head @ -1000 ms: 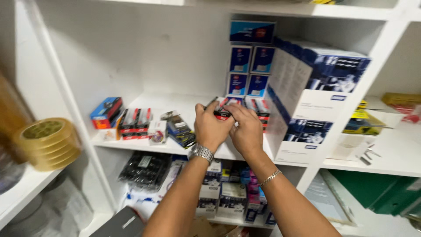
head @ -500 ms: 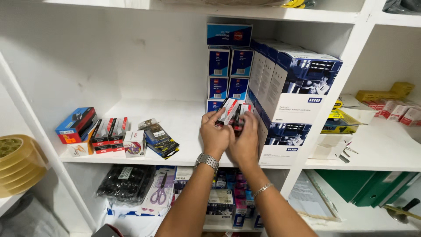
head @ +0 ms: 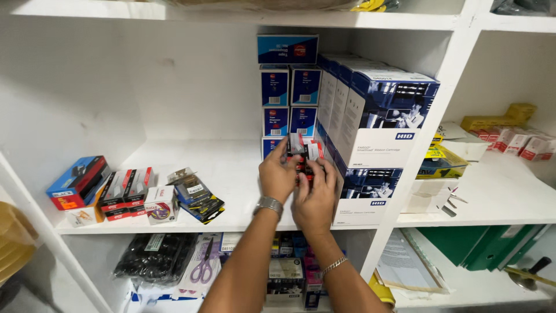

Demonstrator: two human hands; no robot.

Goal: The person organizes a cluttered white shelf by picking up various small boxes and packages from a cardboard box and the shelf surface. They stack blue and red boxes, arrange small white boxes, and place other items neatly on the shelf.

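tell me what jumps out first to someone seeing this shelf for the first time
Two hands meet mid-shelf: the left hand and right hand together grip a few small red, white and black boxes. Right behind them rises a stack of small blue boxes, with tall blue and white cartons beside it on the right. Far left on the same shelf lies a blue and red box.

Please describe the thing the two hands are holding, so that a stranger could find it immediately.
On the white middle shelf, just left of the large blue-and-white cartons, both hands grip small red, black and white boxes. Unlike the similar boxes lying at the shelf's left end, these are lifted.
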